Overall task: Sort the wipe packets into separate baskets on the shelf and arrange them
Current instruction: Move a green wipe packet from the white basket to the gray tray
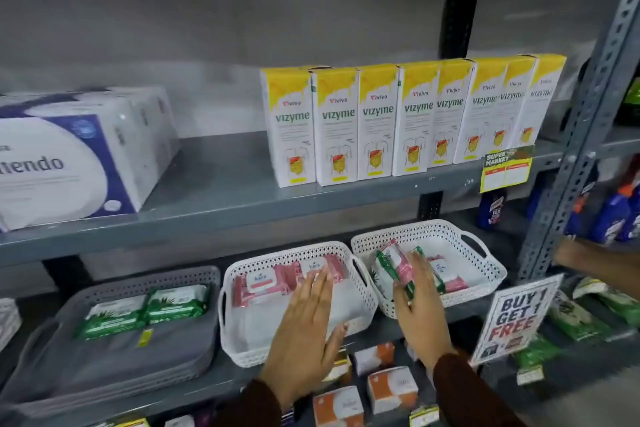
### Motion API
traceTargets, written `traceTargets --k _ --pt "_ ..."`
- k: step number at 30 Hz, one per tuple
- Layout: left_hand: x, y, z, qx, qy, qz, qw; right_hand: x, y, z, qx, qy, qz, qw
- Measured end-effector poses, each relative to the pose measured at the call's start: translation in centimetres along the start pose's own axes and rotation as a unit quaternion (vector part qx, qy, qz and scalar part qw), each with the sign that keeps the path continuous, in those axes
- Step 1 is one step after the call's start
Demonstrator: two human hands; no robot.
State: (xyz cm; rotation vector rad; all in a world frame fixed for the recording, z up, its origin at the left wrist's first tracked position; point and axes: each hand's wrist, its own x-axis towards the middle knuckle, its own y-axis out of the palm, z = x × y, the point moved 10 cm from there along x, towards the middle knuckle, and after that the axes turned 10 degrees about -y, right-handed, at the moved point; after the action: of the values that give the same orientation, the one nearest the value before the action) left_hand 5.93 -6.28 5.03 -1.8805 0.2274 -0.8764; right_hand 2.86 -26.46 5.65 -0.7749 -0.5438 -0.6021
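While the metal shelf (346,198) takes up pretty much the whole view, the stuff that matters sits on the lower level: three perforated baskets in a row. Biggest is the grey basket (45,367) on the left, with two green wipe packets (145,308) lying side by side toward its back. Next to it is the middle white basket (239,347), holding pink packets (263,282) along the back wall, front half bare. Just beside that is the right white basket (485,253), which has a mix: a pink and a green packet tilted up on its left side and another pink one (446,276) lying flat behind them.

Up top there's a row of yellow-and-white boxes (398,121) and a big pack of tissue rolls (69,159). A "buy 1 get 1 free" sign (512,319) stands at the right.

Left hand (304,329) is flat over the middle basket, fingers (320,282) straight and together, tips touching a pink packet, not gripping anything. Right hand (422,308) reaches into the right basket, fingers (420,270) curled against the tilted pink/green packets (391,263) with the thumb on the near side, so it looks clamped on them
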Motion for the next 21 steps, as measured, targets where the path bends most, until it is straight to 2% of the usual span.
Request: traceTargets --k 3,6,10,13,17,21 --pt "0.6 5.0 -0.3 0.013 -0.029 0.036 0.999 0.9 0.0 -6.7 0.002 0.118 0.035 0.992" --pt "0.9 10.0 -0.6 0.033 -0.027 0.102 0.994 2.7 1.5 -11.5 0.019 0.191 0.092 0.977" --pt "1.1 13.8 -0.4 0.07 -0.063 0.151 0.984 4.5 5.1 -14.2 0.055 0.218 0.208 0.952" --pt "1.2 14.5 -0.4 0.075 -0.08 0.138 0.984 4.3 7.5 -15.8 0.061 0.255 0.268 0.927" --pt "0.4 13.8 0.4 0.09 -0.095 0.123 0.984 3.8 8.1 -18.7 0.064 0.302 0.246 0.919" --pt "-0.5 12.7 1.8 0.079 -0.109 0.11 0.985 4.2 7.0 -18.8 0.182 0.343 0.176 0.904"
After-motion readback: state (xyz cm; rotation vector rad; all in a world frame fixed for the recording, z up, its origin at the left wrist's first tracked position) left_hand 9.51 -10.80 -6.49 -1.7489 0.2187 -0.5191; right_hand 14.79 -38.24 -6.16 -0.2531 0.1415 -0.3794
